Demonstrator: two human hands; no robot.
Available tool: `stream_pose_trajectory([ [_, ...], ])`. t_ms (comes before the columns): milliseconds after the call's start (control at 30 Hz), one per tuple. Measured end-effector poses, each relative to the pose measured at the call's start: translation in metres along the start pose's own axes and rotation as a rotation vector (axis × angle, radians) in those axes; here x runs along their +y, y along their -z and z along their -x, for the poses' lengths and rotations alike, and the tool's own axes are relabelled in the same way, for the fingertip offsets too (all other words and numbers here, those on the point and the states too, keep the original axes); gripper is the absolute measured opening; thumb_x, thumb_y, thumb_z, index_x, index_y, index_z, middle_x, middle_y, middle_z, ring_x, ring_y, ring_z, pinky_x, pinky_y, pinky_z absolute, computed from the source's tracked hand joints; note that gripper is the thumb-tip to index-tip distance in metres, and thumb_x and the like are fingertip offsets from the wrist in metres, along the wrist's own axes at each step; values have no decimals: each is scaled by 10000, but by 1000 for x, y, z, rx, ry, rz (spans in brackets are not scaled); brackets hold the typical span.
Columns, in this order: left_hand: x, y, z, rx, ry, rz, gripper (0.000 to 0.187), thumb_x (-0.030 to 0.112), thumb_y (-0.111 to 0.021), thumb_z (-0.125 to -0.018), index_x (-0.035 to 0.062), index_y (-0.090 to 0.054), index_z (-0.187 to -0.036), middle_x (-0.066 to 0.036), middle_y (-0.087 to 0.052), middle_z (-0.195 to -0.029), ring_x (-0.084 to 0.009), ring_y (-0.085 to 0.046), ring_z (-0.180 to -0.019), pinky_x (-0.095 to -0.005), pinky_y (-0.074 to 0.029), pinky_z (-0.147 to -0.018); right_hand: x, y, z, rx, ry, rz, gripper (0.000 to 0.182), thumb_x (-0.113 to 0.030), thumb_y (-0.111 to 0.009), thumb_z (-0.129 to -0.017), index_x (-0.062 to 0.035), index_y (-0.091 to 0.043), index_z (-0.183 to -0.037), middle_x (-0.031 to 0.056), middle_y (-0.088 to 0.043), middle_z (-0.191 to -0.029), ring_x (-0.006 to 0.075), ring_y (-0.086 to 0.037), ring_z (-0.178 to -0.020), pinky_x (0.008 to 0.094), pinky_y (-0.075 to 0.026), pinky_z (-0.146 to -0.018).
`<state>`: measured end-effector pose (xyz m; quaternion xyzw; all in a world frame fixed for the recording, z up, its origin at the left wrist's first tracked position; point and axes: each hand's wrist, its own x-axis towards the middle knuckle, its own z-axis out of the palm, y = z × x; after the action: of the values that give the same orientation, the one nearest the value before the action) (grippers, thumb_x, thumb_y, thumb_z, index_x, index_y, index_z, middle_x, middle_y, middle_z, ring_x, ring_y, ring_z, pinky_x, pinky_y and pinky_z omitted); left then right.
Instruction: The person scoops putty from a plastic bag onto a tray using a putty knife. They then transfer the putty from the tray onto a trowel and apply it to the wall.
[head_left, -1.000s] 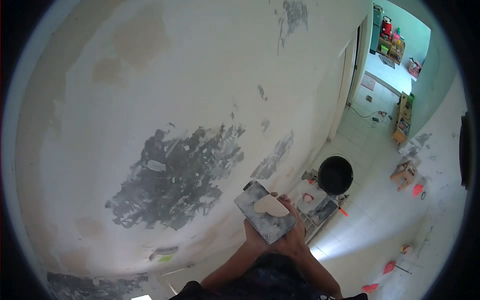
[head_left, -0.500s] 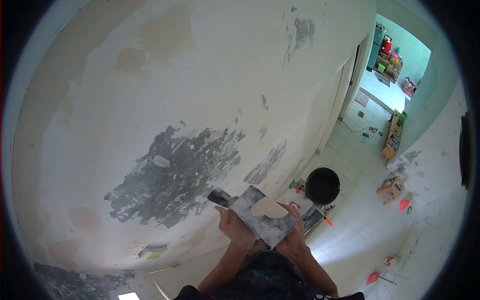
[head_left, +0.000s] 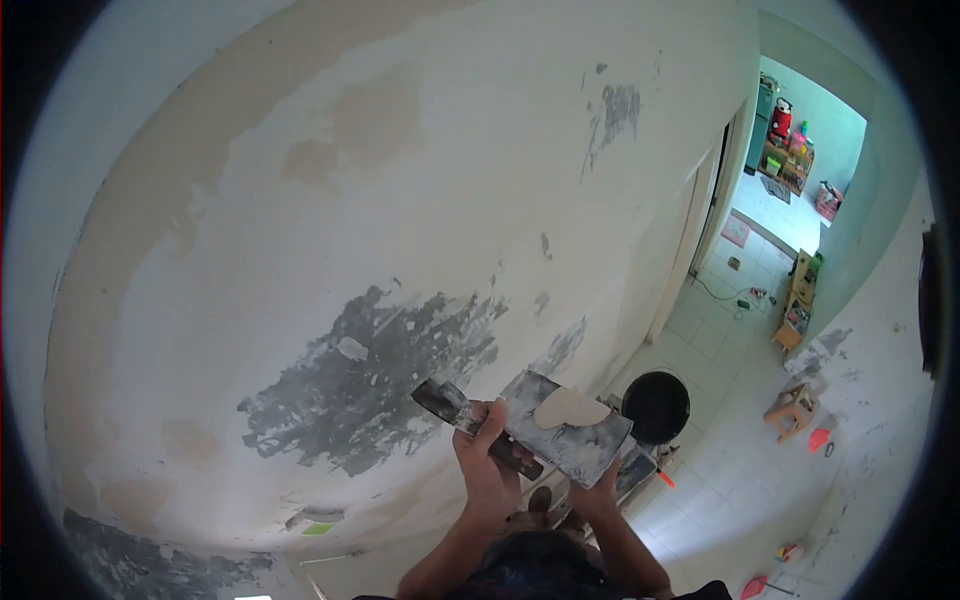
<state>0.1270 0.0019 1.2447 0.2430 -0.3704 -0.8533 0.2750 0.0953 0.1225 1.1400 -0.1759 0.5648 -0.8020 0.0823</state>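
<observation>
My left hand (head_left: 482,462) is wrapped around a putty knife (head_left: 440,402), whose dark, smeared blade points up and left toward the wall. The knife's handle end sticks out below my fingers. Beside it, my right hand (head_left: 600,490) supports a grey, putty-smeared flat board (head_left: 585,455) from below, its fingers mostly hidden. A smooth cream mound of putty (head_left: 570,408) lies on the upper part of the board. The wall (head_left: 480,200) in front of me has a large rough grey patch (head_left: 370,370), partly behind the knife blade.
A black bucket (head_left: 656,408) stands on the tiled floor to the right of the board, with an orange-handled tool (head_left: 665,478) near it. Farther right is a small stool (head_left: 790,412). A doorway at upper right leads to a room with shelves (head_left: 790,160).
My left hand has drawn the putty knife away from the board, now showing the knife separately. The board and right hand sit slightly farther right, and the whole view has shifted.
</observation>
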Motion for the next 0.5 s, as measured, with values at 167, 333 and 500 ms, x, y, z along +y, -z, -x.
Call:
stream_pose_trajectory([
  [167, 6, -26, 1, -69, -26, 34, 202, 199, -642, -973, 78, -481, -989, -60, -571, -806, -177, -536, -550, -324, -428, -456, 43, -16, -24, 327, 202, -257, 563, -109, -671, -910, 48, -422, -1391, 116, -561, -1329, 203, -521, -1238, 373, -432, -1037],
  [333, 8, -11, 3, -159, 52, 182, 231, 197, -655, -959, 46, -527, -1079, -80, -580, -875, -185, -514, -543, -328, -423, -461, -2, 12, -114, 359, 622, 1282, 494, -26, -574, -969, -6, -408, -1433, 137, -522, -1384, 272, -450, -1338, 452, -405, -1086],
  [500, -22, 53, 3, 3, 106, -215, 478, 490, -538, -1002, 25, -646, -973, -41, -450, -510, -182, -378, -369, -364, -346, -358, -137, -4, -246, 400, 732, -389, 454, 21, -554, -949, -2, -438, -1388, 125, -559, -1304, 235, -507, -1271, 402, -434, -1058],
])
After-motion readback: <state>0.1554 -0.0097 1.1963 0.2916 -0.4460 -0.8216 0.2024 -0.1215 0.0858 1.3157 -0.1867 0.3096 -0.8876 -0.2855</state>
